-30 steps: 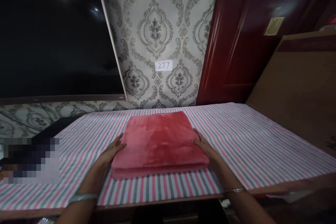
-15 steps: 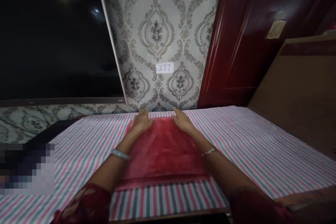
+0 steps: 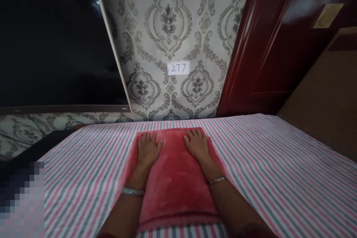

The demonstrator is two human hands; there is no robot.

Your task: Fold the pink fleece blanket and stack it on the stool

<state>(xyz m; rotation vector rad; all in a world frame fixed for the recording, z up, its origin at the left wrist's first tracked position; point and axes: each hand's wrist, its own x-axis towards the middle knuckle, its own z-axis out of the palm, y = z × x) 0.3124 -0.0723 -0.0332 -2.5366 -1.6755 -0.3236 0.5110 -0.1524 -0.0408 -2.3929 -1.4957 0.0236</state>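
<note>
Head view, left hand (image 3: 147, 149), right hand (image 3: 197, 145) flat on red towel (image 3: 174, 178)

A pixelated patch (image 3: 19, 200) hides the lower left; forearms leave the bottom edge.

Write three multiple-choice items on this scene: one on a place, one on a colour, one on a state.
1. Where do both hands rest?
A. on the far half of the folded towel
B. on the wall
C. on the dark screen

2. What colour is the towel?
A. blue
B. pinkish red
C. white

3. How are the hands?
A. clenched in fists
B. flat, palms down
C. pinching a corner

Key: 1 A, the left hand and right hand lie on the towel near its far edge; 2 B, its plush is pinkish red on the striped cloth; 3 B, fingers are spread flat.
</note>
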